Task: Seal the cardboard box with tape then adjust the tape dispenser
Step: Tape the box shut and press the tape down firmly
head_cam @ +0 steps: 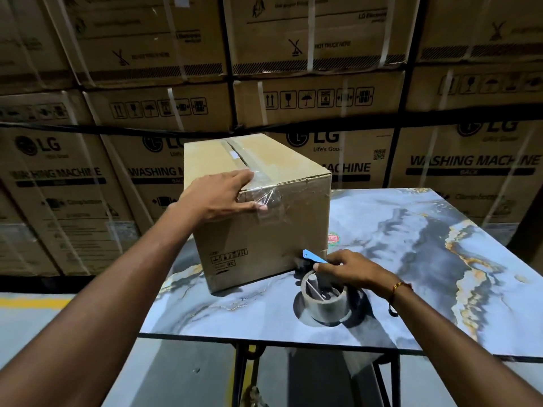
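1. The box (264,207) stands on the near-left part of the table (411,259), its flaps closed, one corner turned toward the camera.
2. Clear tape (252,168) runs along the top seam and folds over the near top edge onto the front face, where it lies crinkled and shiny.
3. The left hand (217,195) lies flat and open over that near top edge: fingers spread on the top, thumb pressing the tape end against the front face (it grips nothing, only presses).
4. The dispenser (321,292) sits on the table just beside the box's lower right corner, its grey roll lying on its side with the core facing up.
5. Its blue blade (313,255) points at the box's front face near the bottom and seems to touch it.
6. The right hand (349,268) rests on the dispenser's top, fingers curled loosely round the handle part by the blade; how firmly it grips, I cannot tell.
7. A thread band (396,292) circles the right wrist.
8. A round red sticker (333,239) shows on the table, partly hidden behind the box's right edge.
9. Behind the table rise stacked cartons (470,160) printed "WASHING MACHINE", bound with straps.
10. The table's dark metal legs (244,374) show below its near edge, over a grey floor.
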A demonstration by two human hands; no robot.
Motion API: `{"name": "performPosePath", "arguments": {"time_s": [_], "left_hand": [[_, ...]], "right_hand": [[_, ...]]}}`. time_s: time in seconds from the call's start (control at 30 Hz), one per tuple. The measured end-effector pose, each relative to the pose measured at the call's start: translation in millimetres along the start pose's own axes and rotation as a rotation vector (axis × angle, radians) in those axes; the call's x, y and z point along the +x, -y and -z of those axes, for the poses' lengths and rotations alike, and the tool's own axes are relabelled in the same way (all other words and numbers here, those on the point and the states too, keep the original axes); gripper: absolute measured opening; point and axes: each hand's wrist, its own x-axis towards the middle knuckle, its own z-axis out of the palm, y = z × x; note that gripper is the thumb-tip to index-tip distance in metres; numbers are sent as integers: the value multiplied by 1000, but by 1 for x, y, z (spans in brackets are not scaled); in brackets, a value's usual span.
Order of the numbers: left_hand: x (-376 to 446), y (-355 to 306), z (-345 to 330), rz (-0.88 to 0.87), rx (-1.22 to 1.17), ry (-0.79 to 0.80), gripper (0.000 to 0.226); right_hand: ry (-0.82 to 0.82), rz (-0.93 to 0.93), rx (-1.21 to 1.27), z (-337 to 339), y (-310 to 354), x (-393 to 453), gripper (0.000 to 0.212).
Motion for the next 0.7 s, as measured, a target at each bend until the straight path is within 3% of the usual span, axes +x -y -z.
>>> {"name": "performPosePath", "arguments": {"time_s": [0.13,0.23,0.33,0.5,0.7], "left_hand": [[-3,0,0,-10,-2,-4,100],[-3,0,-2,-7,3,-12,96],[-3,0,-1,-2,4,-6,98],[-5,-2,2,-2,6,4,101],[-3,-1,1,-11,29,-5,90]], "right_hand": [[-21,36,-108,3,-5,-2,51],[-196,89,-125,2,-5,-2,47],[-280,197,87,6,18,-7,37],[-177,331,599,19,87,-11,36],[-144,248,664,15,123,3,61]]}}
